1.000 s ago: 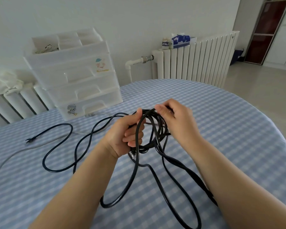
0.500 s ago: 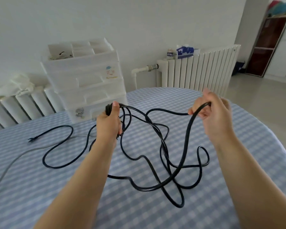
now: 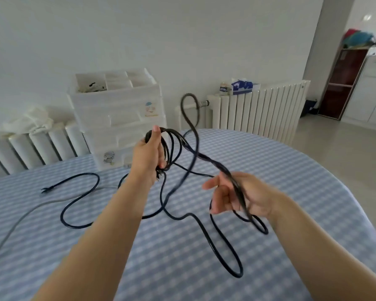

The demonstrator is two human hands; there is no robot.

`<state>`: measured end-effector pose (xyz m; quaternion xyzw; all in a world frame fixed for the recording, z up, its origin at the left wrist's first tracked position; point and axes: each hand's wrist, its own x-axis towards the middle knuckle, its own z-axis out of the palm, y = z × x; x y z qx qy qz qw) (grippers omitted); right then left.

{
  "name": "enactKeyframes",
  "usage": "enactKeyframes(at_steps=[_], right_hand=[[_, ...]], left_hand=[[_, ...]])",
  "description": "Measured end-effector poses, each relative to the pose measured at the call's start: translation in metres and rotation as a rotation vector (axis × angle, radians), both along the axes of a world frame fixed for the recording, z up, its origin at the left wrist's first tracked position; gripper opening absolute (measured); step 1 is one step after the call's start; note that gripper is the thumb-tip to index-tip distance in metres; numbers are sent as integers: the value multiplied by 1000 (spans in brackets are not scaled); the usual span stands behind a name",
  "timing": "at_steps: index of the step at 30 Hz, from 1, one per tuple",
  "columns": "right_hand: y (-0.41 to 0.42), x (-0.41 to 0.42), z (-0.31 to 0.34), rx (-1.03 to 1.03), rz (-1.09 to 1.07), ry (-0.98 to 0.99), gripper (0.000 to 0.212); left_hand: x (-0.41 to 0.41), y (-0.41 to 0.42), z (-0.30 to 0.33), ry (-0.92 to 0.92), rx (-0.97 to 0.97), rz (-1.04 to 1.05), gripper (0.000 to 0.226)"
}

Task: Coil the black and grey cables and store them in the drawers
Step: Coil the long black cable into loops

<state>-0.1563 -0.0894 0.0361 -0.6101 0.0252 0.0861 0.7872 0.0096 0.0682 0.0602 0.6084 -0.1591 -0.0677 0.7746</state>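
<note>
Curled round a bundle of loops, the left hand (image 3: 149, 153) grips the black cable (image 3: 206, 232) above the table, thumb up, with the coils hanging past its fingers toward three o'clock and a plug end showing just under the palm. From that bundle a doubled strand runs toward four o'clock into the right hand (image 3: 237, 195), which lies palm up with fingers loosely bent; the strand crosses the palm and passes between thumb and fingers, though motion blur makes it impossible to tell how firmly they close on it. One loop of the cable arcs in the air at twelve o'clock from the right hand, blurred. More slack trails on the table: a long loop reaching toward six o'clock, and a winding run toward nine o'clock that ends in a loose, frayed-looking tip. The grey cable (image 3: 20, 220) lies flat at eight o'clock from the left hand, running off the edge of view.

Both cables rest on a table (image 3: 291, 170) covered in blue and white check. At eleven o'clock stands a translucent white drawer unit (image 3: 117, 109), all drawers closed, with cartoon stickers on two fronts; no lettering on them can be read. White radiators (image 3: 258, 109) line the wall behind, and a blue and white tissue box (image 3: 242, 85) sits on the right one, its print too small to read.
</note>
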Motion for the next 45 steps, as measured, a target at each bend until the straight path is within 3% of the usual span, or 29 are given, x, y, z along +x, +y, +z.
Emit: enactKeyframes(at_steps=[5, 8, 10, 12, 14, 15, 17, 18, 19, 20, 22, 24, 26, 27, 30, 31, 33, 35, 38, 41, 43, 45], right_hand=[[-22, -2, 3, 102, 158, -149, 41], [-35, -8, 14, -19, 227, -185, 38], [-36, -10, 23, -393, 194, -113, 32], [-34, -6, 27, -976, 61, -12, 26], [-34, 6, 22, -1498, -210, -4, 18], [-32, 9, 20, -1591, -398, -41, 15], [-21, 11, 21, -1349, -813, -200, 33], [-11, 9, 26, -1090, -966, -324, 30], [1, 7, 33, -795, -981, -402, 29], [17, 5, 41, -564, -839, -436, 39], [48, 0, 46, -319, -404, -438, 59], [64, -7, 44, -191, -96, -397, 48], [57, -13, 46, -191, 19, -275, 30], [46, -14, 47, -371, 9, -212, 26], [-19, -4, 57, -1264, -197, -57, 24], [-44, 2, 60, -1460, -299, -33, 24], [-80, 15, 63, -1522, -510, -24, 20], [-96, 26, 65, -1333, -739, -104, 11], [-97, 36, 57, -1473, -1024, -271, 32], [-87, 46, 37, -1601, -1036, -484, 52], [-72, 54, 27, -1528, -1044, -655, 49], [-53, 60, 19, -1439, -958, -672, 41]], left_hand=[[30, 3, 18, -110, 35, 79, 51], [33, 5, 25, -201, 116, 80, 58], [24, 4, 35, -233, 159, 81, 55], [16, 4, 48, -264, 212, 93, 47], [12, 2, 63, -409, 356, 121, 46], [10, 1, 68, -535, 500, 169, 46], [6, -4, 79, -795, 814, 356, 46], [4, -6, 84, -902, 918, 451, 44], [3, -9, 86, -979, 985, 503, 43], [0, -11, 89, -1024, 1041, 529, 40], [-4, -18, 94, -1042, 1155, 534, 35], [-2, -21, 97, -1078, 1267, 522, 35], [5, -17, 101, -1065, 1356, 476, 38], [11, -11, 102, -1040, 1405, 418, 38], [18, 8, 104, -938, 1553, 162, 43], [17, 13, 103, -901, 1553, 64, 47], [11, 20, 101, -799, 1425, -136, 53], [5, 25, 98, -590, 1162, -383, 53], [1, 24, 94, -243, 679, -759, 49], [-3, 13, 89, -20, 232, -971, 47], [-6, 3, 83, 132, -81, -1034, 47], [-13, -9, 79, 264, -338, -958, 49]])
